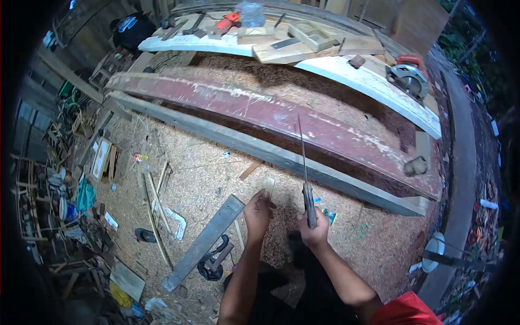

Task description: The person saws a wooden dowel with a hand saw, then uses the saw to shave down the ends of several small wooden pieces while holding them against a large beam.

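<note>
My right hand (314,228) is wrapped round the dark handle of what looks like a handsaw (309,203). Its long thin blade points away from me and is seen nearly edge-on, reaching in view across the grey beam and the red-painted plank. My left hand (258,212) is closed on a small pale piece of wood (270,186), which sticks up past the fingertips. The two hands are apart, above a floor covered with wood shavings.
A grey beam (233,135) and a worn red plank (265,111) lie across in front of me. Beyond is a white-edged bench (357,76) bearing a circular saw (409,78), a wooden frame (313,35) and tools. A grey board (203,244) lies left of my legs, near scrap wood.
</note>
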The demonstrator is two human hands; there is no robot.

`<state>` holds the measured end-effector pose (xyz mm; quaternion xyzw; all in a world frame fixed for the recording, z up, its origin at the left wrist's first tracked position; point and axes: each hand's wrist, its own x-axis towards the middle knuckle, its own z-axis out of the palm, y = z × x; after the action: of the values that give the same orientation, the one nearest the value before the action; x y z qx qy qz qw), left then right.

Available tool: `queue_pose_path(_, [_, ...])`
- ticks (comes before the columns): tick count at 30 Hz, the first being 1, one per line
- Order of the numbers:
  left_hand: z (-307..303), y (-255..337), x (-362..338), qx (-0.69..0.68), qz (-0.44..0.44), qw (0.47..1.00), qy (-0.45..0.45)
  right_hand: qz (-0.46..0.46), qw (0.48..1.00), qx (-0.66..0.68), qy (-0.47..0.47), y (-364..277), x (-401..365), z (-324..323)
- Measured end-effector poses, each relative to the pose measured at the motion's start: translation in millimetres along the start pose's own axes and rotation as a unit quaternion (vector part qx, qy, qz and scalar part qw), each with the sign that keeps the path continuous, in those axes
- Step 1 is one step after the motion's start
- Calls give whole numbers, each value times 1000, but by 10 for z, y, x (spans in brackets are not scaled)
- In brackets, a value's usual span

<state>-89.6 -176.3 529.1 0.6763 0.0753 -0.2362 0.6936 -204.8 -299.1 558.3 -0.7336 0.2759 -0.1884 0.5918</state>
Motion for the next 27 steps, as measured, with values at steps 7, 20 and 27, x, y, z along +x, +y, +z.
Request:
queue_pose_path(7, [873, 864, 253, 249, 303, 920, 8, 48, 997, 38, 42, -390, 392, -433])
queue_pose_path(20, [1464, 642, 1541, 481, 260, 837, -32, 74, 993, 64, 64, 169, 818, -202])
queue_pose_path(27, [1460, 831, 1470, 582, 176, 787, -100, 47, 997, 24, 48, 326, 937, -234])
